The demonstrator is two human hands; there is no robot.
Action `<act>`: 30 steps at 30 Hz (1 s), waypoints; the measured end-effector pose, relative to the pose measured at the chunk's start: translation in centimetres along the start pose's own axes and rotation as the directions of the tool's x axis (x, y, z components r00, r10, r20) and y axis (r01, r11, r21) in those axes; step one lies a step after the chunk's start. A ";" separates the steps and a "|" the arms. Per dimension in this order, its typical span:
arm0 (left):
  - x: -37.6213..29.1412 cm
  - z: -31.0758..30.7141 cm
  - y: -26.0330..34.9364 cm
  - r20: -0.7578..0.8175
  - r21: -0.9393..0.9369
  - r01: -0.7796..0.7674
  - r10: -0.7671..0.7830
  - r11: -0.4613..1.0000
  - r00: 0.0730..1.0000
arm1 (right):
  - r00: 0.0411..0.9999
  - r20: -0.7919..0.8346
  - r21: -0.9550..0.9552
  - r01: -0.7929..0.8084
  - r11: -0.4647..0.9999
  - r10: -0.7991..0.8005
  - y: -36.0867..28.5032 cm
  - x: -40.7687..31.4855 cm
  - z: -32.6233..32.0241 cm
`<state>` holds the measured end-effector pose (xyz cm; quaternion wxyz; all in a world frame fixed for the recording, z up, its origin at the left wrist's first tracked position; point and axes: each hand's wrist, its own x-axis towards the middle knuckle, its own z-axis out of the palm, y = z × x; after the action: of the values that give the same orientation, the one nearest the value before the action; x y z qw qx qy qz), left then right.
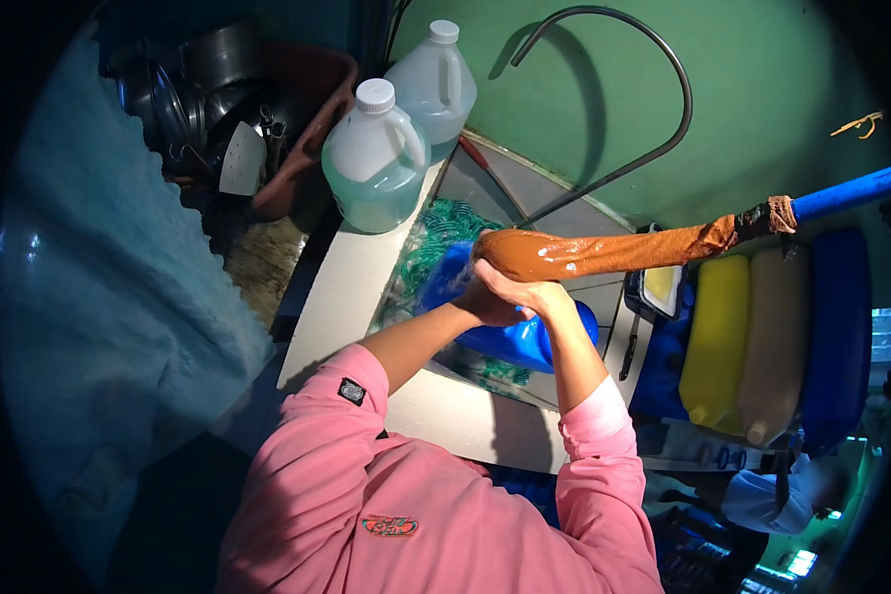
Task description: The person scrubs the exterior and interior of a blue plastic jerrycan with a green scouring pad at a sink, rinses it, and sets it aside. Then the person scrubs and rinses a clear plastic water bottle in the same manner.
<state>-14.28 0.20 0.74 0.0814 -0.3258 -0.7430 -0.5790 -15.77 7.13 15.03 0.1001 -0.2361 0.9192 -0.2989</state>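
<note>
My left hand [484, 303] and my right hand [529, 292] are together just below the wet, rounded end of an orange cloth sleeve [601, 252]. The right hand lies against the cloth's underside and overlaps the left. Fingers are partly hidden, so I cannot tell whether either grips the cloth. The sleeve is tied around a blue pipe [846, 194] coming from the right. Water streaks show beside my hands. Beneath them a blue plastic container [505, 341] lies in the tiled sink [564, 382], with green netting [445, 223] around it.
Two plastic jugs of greenish liquid, one in front [375, 167] and one behind [434, 89], stand at the sink's far left. A curved metal tube [687, 111] arches above. At right are a knife [630, 347] and several large plastic bottles [716, 334]. A brown bin [304, 148] holds cookware.
</note>
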 end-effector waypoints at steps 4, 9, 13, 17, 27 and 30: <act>0.2 0.6 -1.4 -0.057 -0.048 -0.035 0.032 0.998 0.998 | 0.987 -0.041 0.113 0.156 0.981 -0.152 -1.6 -1.9 -2.8; 0.1 0.1 0.0 0.050 0.336 0.080 -0.102 0.939 0.994 | 0.985 0.009 -0.286 0.170 0.943 -0.175 1.8 -2.5 -3.6; 0.4 -0.8 1.7 0.384 0.591 -0.092 -0.179 0.802 0.906 | 0.958 -0.222 -0.340 0.100 0.935 -0.183 9.7 -3.8 -2.6; 0.9 -1.4 2.4 0.390 0.584 -0.064 -0.211 0.809 0.897 | 0.743 -0.093 -0.123 -0.669 0.733 0.663 17.2 -9.6 -2.2; 1.4 -1.0 1.9 0.418 0.500 -0.071 -0.169 0.863 0.892 | 0.474 -0.429 0.493 -0.591 0.639 0.769 11.9 -17.3 -0.1; 1.5 -1.1 2.1 0.457 0.483 -0.099 -0.154 0.870 0.876 | 0.690 -0.546 0.508 -0.178 0.843 0.475 8.9 -14.2 0.9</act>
<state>-14.53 0.00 3.51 -0.0343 -0.4168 -0.8667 -0.2718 -6.51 19.99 9.65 -0.1264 0.0822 0.8363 -0.5271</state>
